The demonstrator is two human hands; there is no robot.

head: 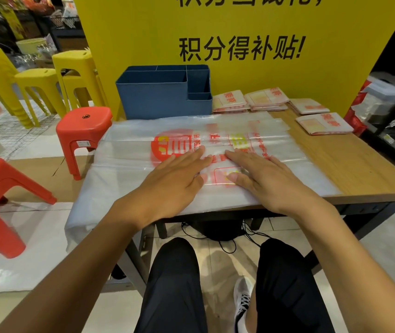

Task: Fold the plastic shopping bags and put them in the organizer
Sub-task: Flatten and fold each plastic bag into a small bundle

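Head view: translucent plastic shopping bag (167, 150) is spread flat across the wooden table (350, 162), its left end draped over the table edge. Red and yellow print is seen on it, with lengthwise creases running through the logo. Left hand (175, 179) and right hand (261, 176) are laid palm-down side by side on the bag's middle, fingers straight and held together, pressing the film; nothing is pinched. Blue compartmented organizer (163, 97) is placed behind the bag, against the yellow sign (239, 32). Folded bags (268, 99) are stacked to its right on the table. Red stools (83, 131) are seen at left.
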